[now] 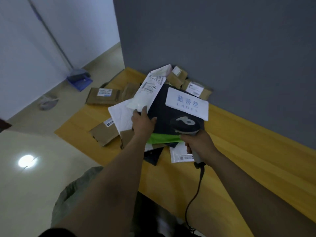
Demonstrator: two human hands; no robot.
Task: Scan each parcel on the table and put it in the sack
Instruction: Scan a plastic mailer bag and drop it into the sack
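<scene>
A heap of parcels lies on the yellow table (239,151) against the grey wall. My left hand (142,122) pinches the lower end of a long white bag parcel (147,93) with a printed label, lifted and tilted over the heap. Beside it lies a dark parcel (162,115) bearing a white sheet with blue lettering (187,103). My right hand (198,144) grips the handle of a grey barcode scanner (187,124), whose head hangs over the dark parcel. The scanner's cable (195,194) trails down towards me. The sack is not in view.
Brown cardboard parcels (102,96) sit at the table's far left, near left (104,134) and back by the wall (196,88). A white padded envelope (119,117) and a green parcel (162,139) lie in the heap. A blue dustpan (79,81) stands on the floor.
</scene>
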